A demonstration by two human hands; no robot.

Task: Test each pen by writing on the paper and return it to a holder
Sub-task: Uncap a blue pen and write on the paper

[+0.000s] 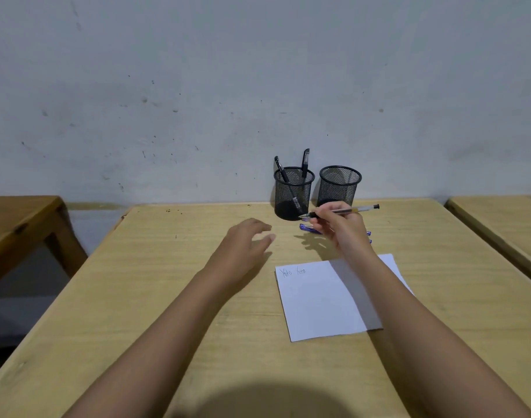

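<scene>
Two black mesh holders stand at the table's far edge against the wall: the left holder point(293, 196) has two black pens point(305, 160) in it, the right holder point(339, 184) looks empty. My right hand point(341, 227) grips a clear-barrelled pen point(361, 209) held level in front of the holders, tip pointing left. Blue pens point(307, 228) lie on the table under that hand, partly hidden. A white paper point(321, 300) with two short written words near its top left lies nearer to me. My left hand point(246, 242) hovers open above the table, left of the pens.
The light wooden table point(167, 282) ends at the grey wall. A darker wooden table point(19, 224) stands to the left and another light one point(499, 218) to the right, each across a gap.
</scene>
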